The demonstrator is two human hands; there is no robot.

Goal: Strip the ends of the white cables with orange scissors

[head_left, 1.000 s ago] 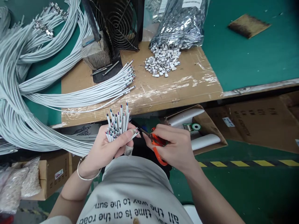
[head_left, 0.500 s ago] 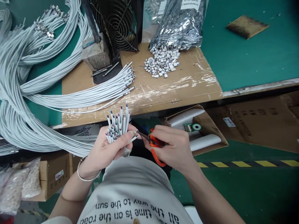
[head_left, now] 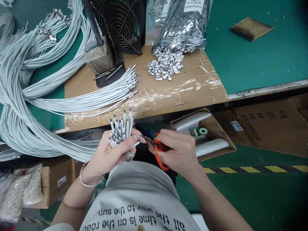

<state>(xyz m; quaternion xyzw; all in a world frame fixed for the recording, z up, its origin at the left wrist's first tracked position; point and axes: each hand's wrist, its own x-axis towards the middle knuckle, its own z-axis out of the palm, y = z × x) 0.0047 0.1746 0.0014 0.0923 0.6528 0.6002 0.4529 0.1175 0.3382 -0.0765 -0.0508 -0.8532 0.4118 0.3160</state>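
Note:
My left hand [head_left: 114, 149] is closed around a bundle of white cables [head_left: 121, 128], whose cut ends point up and show small coloured wires. One cable end sticks out to the right between thumb and fingers. In my right hand [head_left: 176, 149] is a pair of scissors [head_left: 160, 147] with orange handles, its dark blades directed left at that cable end. Blade tips and cable end are very close; whether they touch I cannot tell. A second bunch of white cables [head_left: 108, 89] lies on the cardboard sheet [head_left: 192, 83] ahead of my hands.
Small metal connectors [head_left: 166, 64] spill from a plastic bag [head_left: 185, 25]. A soldering iron [head_left: 96, 29] rests by a wooden block [head_left: 99, 56] before a black fan [head_left: 122, 25]. Long cable coils [head_left: 14, 80] fill the left side. Below the table edge, an open box [head_left: 216, 134] holds a solder spool [head_left: 201, 131].
Both hands keep nearly the same pose, with the cable bundle and the scissors still held. The background is shifted only slightly.

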